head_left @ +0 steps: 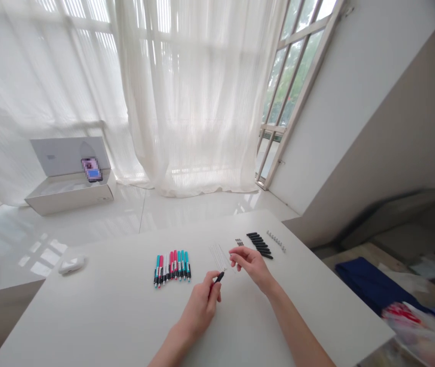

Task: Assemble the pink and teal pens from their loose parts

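Observation:
My left hand (202,300) is closed round a pen barrel (220,277), whose black end points up and to the right. Just right of it, my right hand (251,264) pinches thumb and fingertips together; whatever small thing is between them is too fine to make out. Thin pale pen refills (217,254) lie side by side on the table beyond my hands. A row of black pen grips (259,245) sits behind my right hand. Small dark springs (239,242) lie close to its knuckles. To the left, pens (172,266) in teal, red and white form a neat row.
Small silver-grey tips (276,241) line the right side of the white table (118,316). A white earbud-type case (72,265) lies at the left edge. On the sill, an open white box (72,196) supports a phone (92,169). Dark blue cloth (374,285) is at right.

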`<state>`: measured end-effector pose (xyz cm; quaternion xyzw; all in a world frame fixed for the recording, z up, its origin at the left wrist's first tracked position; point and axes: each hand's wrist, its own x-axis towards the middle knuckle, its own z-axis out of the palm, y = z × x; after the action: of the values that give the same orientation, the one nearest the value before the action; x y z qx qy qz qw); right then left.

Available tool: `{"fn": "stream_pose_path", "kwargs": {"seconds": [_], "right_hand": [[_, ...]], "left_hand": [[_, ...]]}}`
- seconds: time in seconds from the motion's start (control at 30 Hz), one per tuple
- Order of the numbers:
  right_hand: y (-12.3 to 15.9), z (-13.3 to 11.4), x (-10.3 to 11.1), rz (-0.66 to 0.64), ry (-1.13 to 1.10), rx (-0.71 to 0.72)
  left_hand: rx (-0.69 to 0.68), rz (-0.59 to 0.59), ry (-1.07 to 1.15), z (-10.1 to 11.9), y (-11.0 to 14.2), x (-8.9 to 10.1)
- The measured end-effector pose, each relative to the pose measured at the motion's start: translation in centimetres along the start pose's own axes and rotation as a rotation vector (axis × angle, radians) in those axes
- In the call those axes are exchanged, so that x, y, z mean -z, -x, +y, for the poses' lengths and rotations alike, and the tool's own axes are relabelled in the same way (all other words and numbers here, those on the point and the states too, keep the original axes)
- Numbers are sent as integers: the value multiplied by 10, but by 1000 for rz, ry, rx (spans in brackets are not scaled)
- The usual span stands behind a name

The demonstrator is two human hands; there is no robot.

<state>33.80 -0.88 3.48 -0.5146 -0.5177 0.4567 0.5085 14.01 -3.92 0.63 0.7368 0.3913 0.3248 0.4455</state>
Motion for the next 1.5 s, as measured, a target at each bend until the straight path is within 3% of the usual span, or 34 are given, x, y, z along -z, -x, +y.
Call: {"fn": "stream_pose_path", "kwargs": {"seconds": [0.23, 0.4, 0.93, 1.5], "right_hand": [[2, -2, -1, -251, -5, -67], [6, -2, 1, -362, 27, -100], [11, -9, 0, -345, 194, -125], [13, -4, -3, -328, 453, 19]], "left_hand": [[-37, 37, -197, 7, 8, 5], [-31, 50, -258, 9, 7, 5], [-40, 53, -299, 11, 5, 7], [-136, 178, -455, 8, 4, 4]]}}
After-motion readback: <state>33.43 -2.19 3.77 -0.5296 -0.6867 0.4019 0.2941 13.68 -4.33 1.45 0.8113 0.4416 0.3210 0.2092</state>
